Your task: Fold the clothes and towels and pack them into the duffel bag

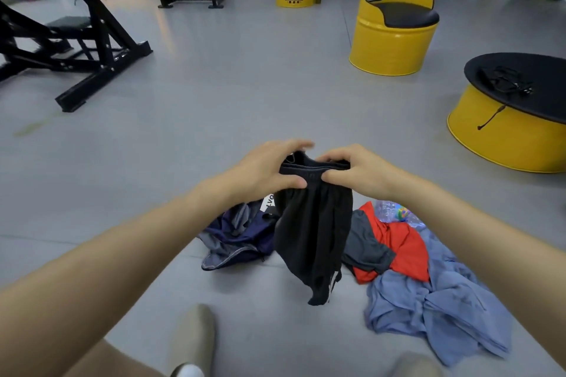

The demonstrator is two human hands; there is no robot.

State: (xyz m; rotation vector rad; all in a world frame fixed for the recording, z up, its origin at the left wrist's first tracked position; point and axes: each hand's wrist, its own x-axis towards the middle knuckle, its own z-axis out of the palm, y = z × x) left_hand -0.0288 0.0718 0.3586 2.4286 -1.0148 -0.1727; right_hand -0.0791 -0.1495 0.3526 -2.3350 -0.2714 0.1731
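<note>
left hand (269, 170): pinches the waistband of the black shorts (312, 232), thumb in front.
right hand (360, 173): pinches the same waistband, just beside the left.
shorts: held in air, legs dangling toward 6 o'clock.
handling: probably light, limp, a bit slippery; grip the waistband corners.
pile: navy garment (239, 239) at 9 o'clock, red-grey shirt (401, 248) at 3, blue garment (444, 309) at 5.
duffel bag: can't tell.
</note>
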